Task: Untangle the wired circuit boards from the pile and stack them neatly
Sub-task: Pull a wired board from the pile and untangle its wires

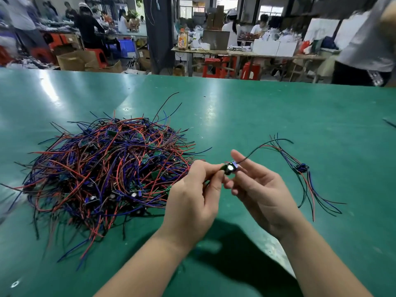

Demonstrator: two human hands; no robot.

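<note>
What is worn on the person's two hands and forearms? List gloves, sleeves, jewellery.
Nothing worn shows. The left hand and right hand are ungloved, with no rings visible. Neither wrist carries a watch or band, and both forearms are uncovered down to the picture's lower edge: no sleeve in view.

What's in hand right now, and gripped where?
One small circuit board, held between both hands: the left hand pinches its left end, the right hand pinches its right end. Its wires trail free to the right.
</note>
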